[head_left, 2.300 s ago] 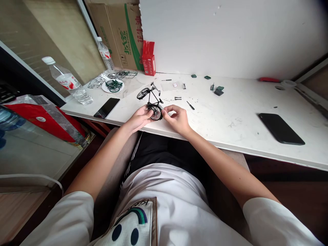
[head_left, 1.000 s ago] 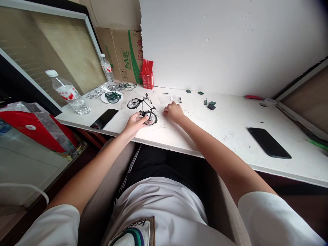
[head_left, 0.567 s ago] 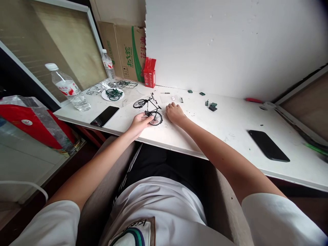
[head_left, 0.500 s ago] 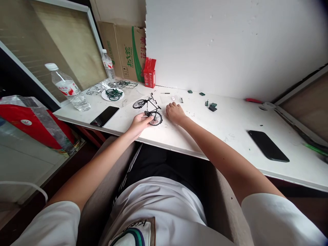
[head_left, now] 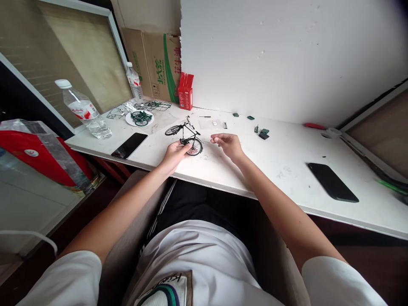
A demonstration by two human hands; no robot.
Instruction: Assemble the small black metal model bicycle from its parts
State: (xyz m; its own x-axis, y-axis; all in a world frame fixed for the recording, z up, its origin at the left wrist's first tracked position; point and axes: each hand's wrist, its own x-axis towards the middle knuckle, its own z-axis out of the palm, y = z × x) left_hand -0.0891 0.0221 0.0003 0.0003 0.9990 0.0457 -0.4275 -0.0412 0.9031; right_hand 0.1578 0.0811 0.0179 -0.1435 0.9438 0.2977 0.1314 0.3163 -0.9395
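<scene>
A small black model bicycle [head_left: 190,137] is held by its rear wheel in my left hand [head_left: 174,156], just above the white table, with its front wheel to the upper left. My right hand [head_left: 230,145] hovers to the right of the bicycle, thumb and fingertips pinched together; whatever lies between them is too small to make out. Behind my right hand are a clear plastic bag [head_left: 208,123] and a thin dark tool [head_left: 205,116]. A green model bicycle [head_left: 141,118] rests on a white round plate [head_left: 128,120].
Phones lie at the left [head_left: 130,145] and right [head_left: 333,182]. Two water bottles [head_left: 85,111] [head_left: 134,82], a red box [head_left: 185,91] and a carton [head_left: 156,63] stand at the back left. Green parts [head_left: 264,133] lie at the back right of the table [head_left: 280,170].
My right hand has lifted off the table and moved slightly right, turning so that its pinched fingertips point left. The left hand and black bicycle have barely moved.
</scene>
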